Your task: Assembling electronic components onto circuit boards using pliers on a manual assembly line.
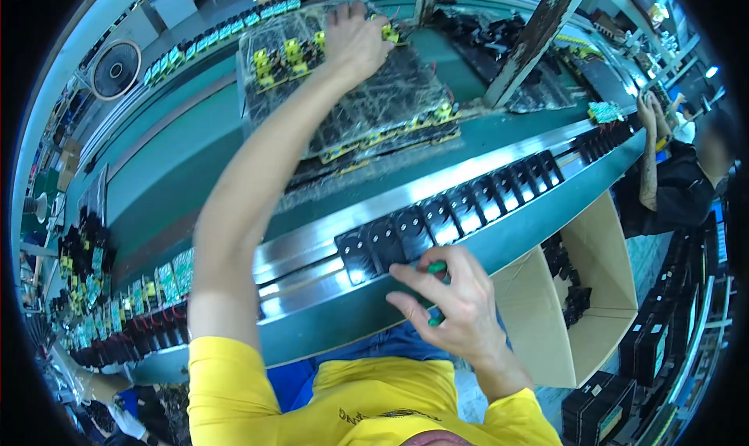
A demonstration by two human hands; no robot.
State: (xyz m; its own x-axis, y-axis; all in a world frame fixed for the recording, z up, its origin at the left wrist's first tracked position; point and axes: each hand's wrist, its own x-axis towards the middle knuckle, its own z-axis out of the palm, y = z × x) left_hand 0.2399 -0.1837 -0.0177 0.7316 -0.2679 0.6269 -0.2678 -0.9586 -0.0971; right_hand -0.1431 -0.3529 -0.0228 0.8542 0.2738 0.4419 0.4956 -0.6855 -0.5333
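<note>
My left hand (pixel 355 42) reaches far across the bench, its fingers apart over a row of small circuit boards with yellow parts (pixel 292 54). Those boards stand on a dark marbled sheet (pixel 374 95), and the fingertips are partly hidden among them. My right hand (pixel 460 302) is closed round a green-handled hand tool (pixel 435 267) whose working end does not show. Just beyond its thumb and forefinger is a row of black plastic housings (pixel 413 231) along a shiny metal rail (pixel 304 278).
An open cardboard box (pixel 527 313) holding black parts stands at right. Green circuit boards (pixel 175 274) with red wires line the rail at left. A rusty metal post (pixel 538 44) rises behind the bench. Another person's arm (pixel 647 157) is at far right; more hands show at the top.
</note>
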